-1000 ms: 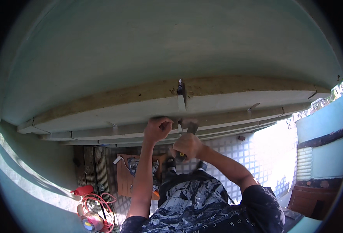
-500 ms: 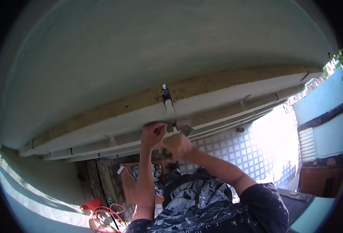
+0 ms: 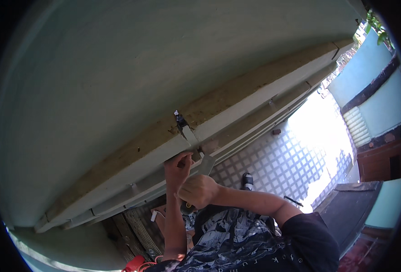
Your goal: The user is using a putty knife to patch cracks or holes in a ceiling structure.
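Observation:
A putty knife with a broad grey blade (image 3: 206,165) is in my right hand (image 3: 198,191), which is closed round its handle. The dark and yellow handle end shows below the fist, and the blade points up toward the wall's ledges. My left hand (image 3: 177,168) is raised beside the blade, against the pale ledge, with thumb and fingers curled together. What those fingers hold, if anything, I cannot make out. Just above, a dark and white metal bracket (image 3: 182,124) sits on the top ledge (image 3: 227,102), where the surface around it is chipped.
Stepped ledges run along the pale green wall (image 3: 164,59). Below is a checkered tile floor (image 3: 273,156), partly in glaring sun. A dark flat-topped surface (image 3: 345,211) stands at the right. Wooden planks (image 3: 134,231) and a red object (image 3: 134,263) lie at the lower left.
The view has tilted and shifted, so the ledges slope more steeply. My right hand with the putty knife has drawn down, away from the ledge. My left hand stays by the ledge.

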A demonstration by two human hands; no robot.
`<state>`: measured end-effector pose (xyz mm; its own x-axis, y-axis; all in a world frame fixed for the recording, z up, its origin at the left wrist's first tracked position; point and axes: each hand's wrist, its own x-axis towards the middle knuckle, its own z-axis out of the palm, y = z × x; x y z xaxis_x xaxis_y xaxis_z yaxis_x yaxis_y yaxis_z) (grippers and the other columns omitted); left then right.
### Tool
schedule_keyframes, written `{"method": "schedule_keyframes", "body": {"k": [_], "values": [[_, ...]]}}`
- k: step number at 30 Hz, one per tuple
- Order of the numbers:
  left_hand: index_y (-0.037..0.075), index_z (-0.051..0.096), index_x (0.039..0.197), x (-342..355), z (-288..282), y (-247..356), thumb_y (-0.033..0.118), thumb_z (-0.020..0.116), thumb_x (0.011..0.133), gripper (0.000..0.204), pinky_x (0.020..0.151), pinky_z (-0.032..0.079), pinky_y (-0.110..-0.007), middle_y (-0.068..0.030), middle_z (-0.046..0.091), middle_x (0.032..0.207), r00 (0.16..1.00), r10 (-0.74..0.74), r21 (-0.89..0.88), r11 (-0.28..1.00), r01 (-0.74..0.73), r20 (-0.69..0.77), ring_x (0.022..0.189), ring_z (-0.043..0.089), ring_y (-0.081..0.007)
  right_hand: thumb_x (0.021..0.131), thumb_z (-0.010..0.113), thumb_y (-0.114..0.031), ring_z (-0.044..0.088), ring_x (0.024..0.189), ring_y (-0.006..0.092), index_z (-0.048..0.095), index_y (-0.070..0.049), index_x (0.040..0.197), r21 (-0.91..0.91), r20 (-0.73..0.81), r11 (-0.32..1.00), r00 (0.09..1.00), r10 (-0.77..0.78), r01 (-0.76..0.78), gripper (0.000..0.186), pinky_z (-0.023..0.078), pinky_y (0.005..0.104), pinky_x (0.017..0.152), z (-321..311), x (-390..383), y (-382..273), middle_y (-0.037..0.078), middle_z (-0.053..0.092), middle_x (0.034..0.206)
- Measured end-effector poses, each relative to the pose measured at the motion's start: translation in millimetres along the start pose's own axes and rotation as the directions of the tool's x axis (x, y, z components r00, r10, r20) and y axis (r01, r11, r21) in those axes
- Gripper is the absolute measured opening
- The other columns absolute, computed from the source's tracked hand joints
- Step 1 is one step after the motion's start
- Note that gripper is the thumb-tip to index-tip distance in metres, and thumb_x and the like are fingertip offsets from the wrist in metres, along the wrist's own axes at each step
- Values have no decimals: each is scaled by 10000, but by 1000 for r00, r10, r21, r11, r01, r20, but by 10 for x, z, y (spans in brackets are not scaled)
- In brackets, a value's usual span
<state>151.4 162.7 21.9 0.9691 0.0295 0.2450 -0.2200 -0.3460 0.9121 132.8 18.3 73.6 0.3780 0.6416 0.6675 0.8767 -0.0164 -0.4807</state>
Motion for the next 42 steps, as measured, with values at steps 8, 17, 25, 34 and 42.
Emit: {"method": "schedule_keyframes", "body": {"k": [8, 17, 25, 34, 42], "values": [[8, 658, 1024, 1, -47, -107, 52, 647, 881, 150, 572, 507, -239, -54, 677, 714, 995, -34, 14, 999, 32, 98, 635, 630, -86, 529, 787, -270, 637, 738, 277, 587, -152, 842, -142, -76, 983, 991, 109, -119, 390, 501, 418, 600, 125, 45, -65, 45, 594, 749], [12, 650, 1024, -2, -116, 6, 12, 610, 833, 196, 628, 477, -231, -16, 622, 773, 972, -175, -52, 981, 185, 158, 689, 586, -86, 518, 778, -287, 622, 689, 280, 559, -135, 793, -163, -79, 984, 995, 66, -79, 383, 494, 398, 585, 144, 109, -31, 39, 582, 735], [38, 658, 1013, 6, -158, -111, 80, 656, 866, 153, 670, 487, -258, -56, 671, 860, 959, -201, -95, 970, 223, 198, 735, 602, -100, 525, 765, -283, 619, 662, 268, 553, -129, 799, -167, -115, 977, 987, 113, -132, 380, 494, 396, 577, 97, 107, 134, 41, 574, 709], [38, 665, 987, 38, -140, 13, 62, 605, 891, 116, 639, 486, -264, -56, 668, 789, 987, -43, -21, 999, 46, 156, 697, 623, -135, 537, 765, -283, 630, 666, 256, 558, -134, 812, -186, -108, 963, 978, 177, -195, 375, 496, 390, 563, -93, -53, 288, 38, 591, 729], [20, 662, 1019, 69, -125, 110, 91, 585, 910, 151, 602, 444, -248, -44, 590, 729, 979, 174, -22, 985, -172, 104, 638, 545, -122, 541, 778, -271, 628, 648, 261, 568, -135, 806, -127, -157, 979, 978, 137, -158, 364, 486, 405, 529, -173, 87, 269, 34, 591, 730]]}}
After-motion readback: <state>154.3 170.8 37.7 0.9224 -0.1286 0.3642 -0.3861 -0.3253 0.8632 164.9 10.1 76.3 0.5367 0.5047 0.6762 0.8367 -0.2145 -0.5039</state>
